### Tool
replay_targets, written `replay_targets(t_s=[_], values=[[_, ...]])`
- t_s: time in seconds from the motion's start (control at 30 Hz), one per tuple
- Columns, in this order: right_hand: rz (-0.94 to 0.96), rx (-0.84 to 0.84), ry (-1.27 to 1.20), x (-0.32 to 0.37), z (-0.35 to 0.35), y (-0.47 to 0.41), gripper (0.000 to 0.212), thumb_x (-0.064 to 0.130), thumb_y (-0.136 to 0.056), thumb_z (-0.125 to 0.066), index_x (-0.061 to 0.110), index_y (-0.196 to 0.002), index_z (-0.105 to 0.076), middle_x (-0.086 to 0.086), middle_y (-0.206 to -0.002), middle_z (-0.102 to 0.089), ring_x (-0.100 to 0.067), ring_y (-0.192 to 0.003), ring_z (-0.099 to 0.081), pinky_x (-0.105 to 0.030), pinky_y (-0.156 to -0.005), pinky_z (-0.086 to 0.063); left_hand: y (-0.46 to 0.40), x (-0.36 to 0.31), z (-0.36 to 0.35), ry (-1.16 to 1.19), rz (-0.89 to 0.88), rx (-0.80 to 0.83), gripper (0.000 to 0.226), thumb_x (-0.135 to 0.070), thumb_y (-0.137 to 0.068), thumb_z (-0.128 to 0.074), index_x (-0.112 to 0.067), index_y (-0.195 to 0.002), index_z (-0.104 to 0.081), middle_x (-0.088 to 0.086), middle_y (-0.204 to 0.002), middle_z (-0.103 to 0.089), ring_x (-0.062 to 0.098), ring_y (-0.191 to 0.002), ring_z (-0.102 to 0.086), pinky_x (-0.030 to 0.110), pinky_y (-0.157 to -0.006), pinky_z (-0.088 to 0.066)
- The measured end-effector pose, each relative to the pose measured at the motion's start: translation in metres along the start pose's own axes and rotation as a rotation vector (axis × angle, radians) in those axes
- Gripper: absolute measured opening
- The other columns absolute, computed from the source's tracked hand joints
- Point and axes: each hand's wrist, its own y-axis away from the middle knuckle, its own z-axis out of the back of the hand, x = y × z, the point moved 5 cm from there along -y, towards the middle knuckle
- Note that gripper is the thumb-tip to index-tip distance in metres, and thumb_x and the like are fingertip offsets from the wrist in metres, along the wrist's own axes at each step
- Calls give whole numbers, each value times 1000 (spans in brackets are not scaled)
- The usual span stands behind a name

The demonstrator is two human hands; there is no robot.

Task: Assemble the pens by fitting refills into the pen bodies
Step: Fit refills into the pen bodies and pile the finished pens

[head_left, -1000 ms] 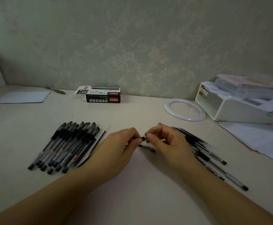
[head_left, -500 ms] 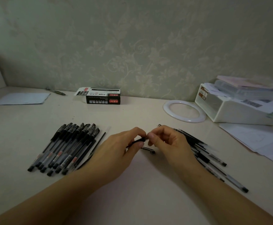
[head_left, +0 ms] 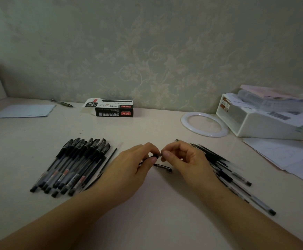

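My left hand [head_left: 129,168] grips a thin black pen part [head_left: 151,157] at the middle of the table. My right hand [head_left: 185,159] pinches the same part's right end between thumb and fingertips, so the two hands meet. Just below them a short black pen piece [head_left: 163,167] lies on the table. A row of several capped pens [head_left: 71,166] lies to the left, with a loose refill [head_left: 109,160] beside it. To the right, partly hidden by my right hand, a pile of refills and pen bodies [head_left: 224,170] spreads out.
A black pen box [head_left: 113,110] stands by the wall. A white ring [head_left: 204,124] and a white storage box [head_left: 266,120] with papers sit at the back right. Loose sheets [head_left: 291,159] lie right, and a paper [head_left: 24,110] with a pen [head_left: 61,103] far left.
My fingertips have shifted a little on the pen part and the hands stay together. The rest of the table is unchanged.
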Motion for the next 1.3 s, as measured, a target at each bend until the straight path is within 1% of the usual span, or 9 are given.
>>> replay_targets(t_s=[0.13,0.3,0.53,0.7,0.87,1.1,1.17,1.23,1.3], values=[[-17,-136,-93,-3,10,-1,9,17,-92,-65,25,-90,-69,8,-80,-72,1,-74,-62,-11,-69,-47,-2,8,0,-11,43,-22,13,-30,-99,-45,-33,-106,-56,-16,-82,-54,-4,-76,-52,6,-65,-39],[16,-235,50,-4,15,-2,7,24,-92,-65,28,-87,-67,11,-80,-71,0,-75,-62,-12,-70,-48,-1,9,-1,-33,50,-11,20,-30,-100,-43,-40,-115,-52,-19,-79,-52,-7,-75,-51,7,-63,-39],[-64,-394,-97,-12,28,-3,6,26,-91,-66,21,-89,-68,9,-73,-69,1,-65,-58,-14,-64,-48,0,12,0,-53,62,-22,26,-29,-100,-42,-45,-118,-52,-15,-82,-54,3,-75,-52,21,-67,-45],[118,-186,421,1,10,-2,8,19,-85,-72,27,-84,-72,16,-76,-62,-2,-72,-54,-8,-66,-38,-2,18,2,-60,107,-72,25,-27,-99,-44,-44,-115,-53,-12,-85,-59,6,-75,-55,34,-71,-50],[137,-52,592,0,0,-4,10,22,-89,-69,28,-93,-76,13,-84,-61,8,-77,-47,-6,-69,-32,-1,19,1,-66,122,-75,25,-28,-99,-44,-43,-116,-53,-12,-83,-58,7,-70,-54,31,-68,-50],[79,-30,577,-4,0,-5,12,25,-90,-67,29,-97,-76,11,-87,-63,9,-75,-49,-7,-67,-33,-1,20,1,-51,133,-75,26,-28,-99,-44,-43,-118,-54,-14,-81,-56,5,-72,-54,30,-68,-49],[103,-101,532,1,3,-3,11,26,-90,-67,29,-96,-76,12,-85,-64,6,-75,-52,-8,-69,-35,-1,19,2,-38,132,-96,26,-28,-99,-43,-42,-119,-54,-14,-81,-57,4,-76,-56,28,-69,-50],[98,-204,379,8,11,-2,8,29,-90,-67,33,-91,-75,14,-83,-68,3,-76,-57,-8,-69,-40,-1,16,5,-11,107,-140,26,-30,-99,-43,-44,-119,-53,-18,-80,-56,-1,-77,-55,19,-65,-44],[31,-188,136,12,12,-2,8,33,-89,-67,34,-88,-75,16,-83,-72,3,-75,-62,-7,-68,-45,-1,9,7,9,57,-164,27,-29,-99,-44,-44,-119,-54,-17,-79,-56,-3,-74,-52,15,-61,-39]])
